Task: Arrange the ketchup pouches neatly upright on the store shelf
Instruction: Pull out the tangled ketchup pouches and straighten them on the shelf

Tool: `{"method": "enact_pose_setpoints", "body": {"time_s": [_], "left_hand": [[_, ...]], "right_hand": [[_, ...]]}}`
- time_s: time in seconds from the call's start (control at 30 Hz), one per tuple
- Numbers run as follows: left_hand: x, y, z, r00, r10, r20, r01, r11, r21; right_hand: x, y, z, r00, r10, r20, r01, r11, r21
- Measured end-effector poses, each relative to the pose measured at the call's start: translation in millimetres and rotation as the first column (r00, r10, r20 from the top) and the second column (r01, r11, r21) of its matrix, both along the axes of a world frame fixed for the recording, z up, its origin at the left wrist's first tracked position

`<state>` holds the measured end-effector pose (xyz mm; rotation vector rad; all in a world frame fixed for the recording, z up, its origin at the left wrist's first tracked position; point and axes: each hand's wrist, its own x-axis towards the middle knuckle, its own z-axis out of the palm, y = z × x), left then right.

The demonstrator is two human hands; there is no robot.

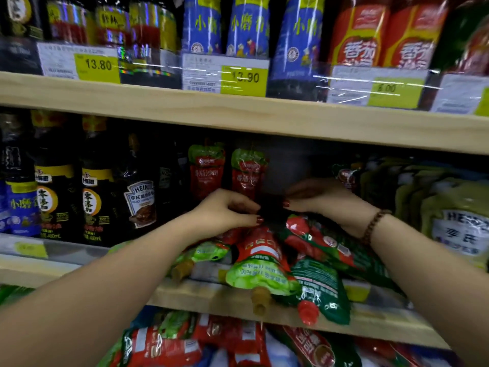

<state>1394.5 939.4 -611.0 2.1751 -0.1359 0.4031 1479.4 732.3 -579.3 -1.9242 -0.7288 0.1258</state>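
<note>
In your head view, the ketchup pouches [260,260] lie toppled at the shelf [211,295] front, caps overhanging. Your left hand [227,210] pinches one pouch's base, likely to stand it up. Your right hand [320,200] rests flat over the pile, apparently steadying it.

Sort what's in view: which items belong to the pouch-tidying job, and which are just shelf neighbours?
Job: toppled ketchup pouches, two upright ketchup pouches behind them, middle shelf, left hand, right hand.
Bystanders: dark sauce bottles, Heinz black pepper pouch, pale green Heinz pouches, blue bottles above, price tags.
</note>
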Motion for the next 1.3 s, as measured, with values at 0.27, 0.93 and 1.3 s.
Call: {"method": "enact_pose_setpoints", "body": {"time_s": [0.27,0.93,1.3], "left_hand": [[4.2,-48.2,14.8,0.972,-0.192,-0.135,0.184,0.980,-0.069],[21.3,-114.8,32.7,0.955,-0.294,-0.042,0.243,0.693,0.679],[33.6,-80.8,37.0,0.977,-0.208,-0.051,0.214,0.954,0.212]], "right_hand": [[-55.8,-81.1,-10.5,0.996,-0.048,0.069,0.063,0.968,-0.243],[-64.4,-104.3,-36.1,0.898,-0.294,0.329,0.354,0.925,-0.139],[-66.3,-118.0,-26.5,0.822,-0.534,0.199,0.412,0.798,0.441]]}}
